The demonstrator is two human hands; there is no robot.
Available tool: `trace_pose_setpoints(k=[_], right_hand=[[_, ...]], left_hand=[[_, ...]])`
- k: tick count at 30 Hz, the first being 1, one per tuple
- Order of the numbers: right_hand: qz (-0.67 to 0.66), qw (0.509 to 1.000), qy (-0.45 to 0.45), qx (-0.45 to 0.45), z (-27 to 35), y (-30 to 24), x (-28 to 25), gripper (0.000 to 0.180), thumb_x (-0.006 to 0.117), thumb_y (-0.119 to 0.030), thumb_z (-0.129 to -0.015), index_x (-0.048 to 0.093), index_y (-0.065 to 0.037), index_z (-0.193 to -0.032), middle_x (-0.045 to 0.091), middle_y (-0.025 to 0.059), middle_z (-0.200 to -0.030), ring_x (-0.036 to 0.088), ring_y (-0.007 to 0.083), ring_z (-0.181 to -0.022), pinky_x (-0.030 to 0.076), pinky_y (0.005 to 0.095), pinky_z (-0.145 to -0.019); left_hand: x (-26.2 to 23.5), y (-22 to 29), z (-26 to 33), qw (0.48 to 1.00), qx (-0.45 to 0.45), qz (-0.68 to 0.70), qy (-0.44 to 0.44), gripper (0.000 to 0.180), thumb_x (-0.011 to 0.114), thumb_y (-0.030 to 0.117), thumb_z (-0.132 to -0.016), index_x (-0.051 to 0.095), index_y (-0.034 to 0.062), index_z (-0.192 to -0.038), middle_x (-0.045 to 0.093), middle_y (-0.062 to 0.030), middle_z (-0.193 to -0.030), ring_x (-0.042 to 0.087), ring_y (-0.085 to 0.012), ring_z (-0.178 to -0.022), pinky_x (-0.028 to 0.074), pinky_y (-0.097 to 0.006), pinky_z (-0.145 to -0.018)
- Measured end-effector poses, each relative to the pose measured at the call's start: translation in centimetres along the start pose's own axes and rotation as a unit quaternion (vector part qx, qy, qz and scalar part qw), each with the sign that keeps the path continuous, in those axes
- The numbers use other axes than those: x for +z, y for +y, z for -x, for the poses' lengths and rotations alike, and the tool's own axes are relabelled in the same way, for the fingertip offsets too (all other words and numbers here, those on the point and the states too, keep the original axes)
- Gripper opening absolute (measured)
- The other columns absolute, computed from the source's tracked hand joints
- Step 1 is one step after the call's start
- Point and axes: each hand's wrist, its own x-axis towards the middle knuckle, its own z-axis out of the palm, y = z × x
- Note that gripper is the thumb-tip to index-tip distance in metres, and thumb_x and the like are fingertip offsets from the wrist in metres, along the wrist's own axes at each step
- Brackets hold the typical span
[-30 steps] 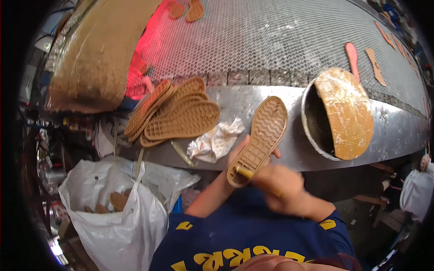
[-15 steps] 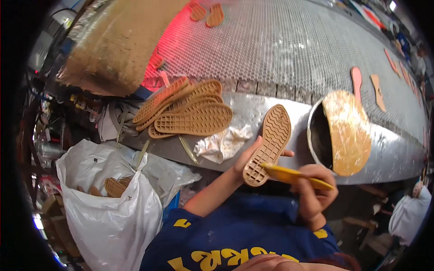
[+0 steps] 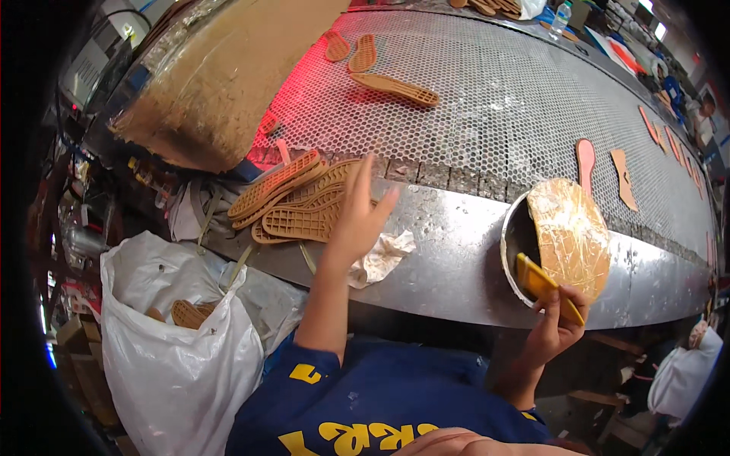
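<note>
The left hand (image 3: 357, 220) is raised over the steel table (image 3: 456, 258), its fingers (image 3: 363, 178) spread apart and holding nothing. It hovers just right of a stack of tan soles (image 3: 296, 205) that lie overlapping at the table's near edge, and just above a crumpled rag (image 3: 384, 254). The right hand (image 3: 559, 323) has its fingers clamped on a yellow brush (image 3: 544, 285), whose upper end pokes into a round can (image 3: 521, 251) at the table's front edge. A glue-crusted lid (image 3: 570, 235) leans over the can's mouth. Beyond the steel strip runs a mesh belt (image 3: 494, 99) carrying more soles (image 3: 395, 87) near a red glow, and flat insoles (image 3: 585, 159) to the right. Left of the person, below the table, a white bag (image 3: 175, 349) holds a few soles.
</note>
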Motion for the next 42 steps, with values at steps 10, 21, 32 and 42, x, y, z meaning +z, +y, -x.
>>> trace_pose_setpoints(k=[10,21,32,42], right_hand=[[0.366,0.919,-0.112,-0.098,-1.7,2.2,0.5,0.016,0.060,0.005,-0.080,0.066,-0.003,-0.093,0.054,0.0120,-0.079,0.056,0.0251,-0.068,0.045,0.0337,-0.061],[0.268,0.956,-0.107,-0.045,-1.6,2.3,-0.2,0.020,0.063,0.005,-0.079,0.068,-0.004,-0.096,0.051,0.0087,-0.076,0.051,0.0180,-0.064,0.041,0.0281,-0.057],[-0.144,0.978,-0.011,0.150,-2.4,3.2,-1.5,0.017,0.056,-0.004,-0.091,0.060,0.001,-0.106,0.060,0.0084,-0.098,0.058,0.0127,-0.079,0.049,0.0235,-0.067],[-0.145,0.985,-0.056,-0.077,-2.6,2.3,0.8,0.027,0.054,-0.018,-0.095,0.047,-0.002,-0.114,0.049,0.0240,-0.124,0.053,0.0302,-0.113,0.051,0.0369,-0.087]], left_hand=[[-8.0,-5.5,4.9,0.892,-0.045,-0.448,-0.031,0.075,0.071,0.004,-0.061,0.043,0.0073,-0.131,0.048,-0.0129,-0.126,0.038,-0.0321,-0.128,0.016,-0.051,-0.113],[-6.6,2.3,5.8,0.942,0.007,-0.321,0.095,0.058,0.080,0.010,-0.052,0.059,0.0028,-0.106,0.054,-0.0108,-0.100,0.056,-0.0309,-0.095,0.047,-0.040,-0.084],[1.6,-0.2,8.3,0.787,-0.113,0.568,-0.211,0.043,0.059,0.019,-0.091,0.044,0.0008,-0.127,0.057,-0.0186,-0.118,0.065,-0.0196,-0.090,0.058,-0.032,-0.066],[6.5,2.5,9.8,0.677,-0.203,0.600,-0.374,0.052,0.027,0.036,-0.102,0.021,0.0033,-0.141,0.042,-0.0244,-0.134,0.062,-0.0292,-0.095,0.061,-0.040,-0.061]])
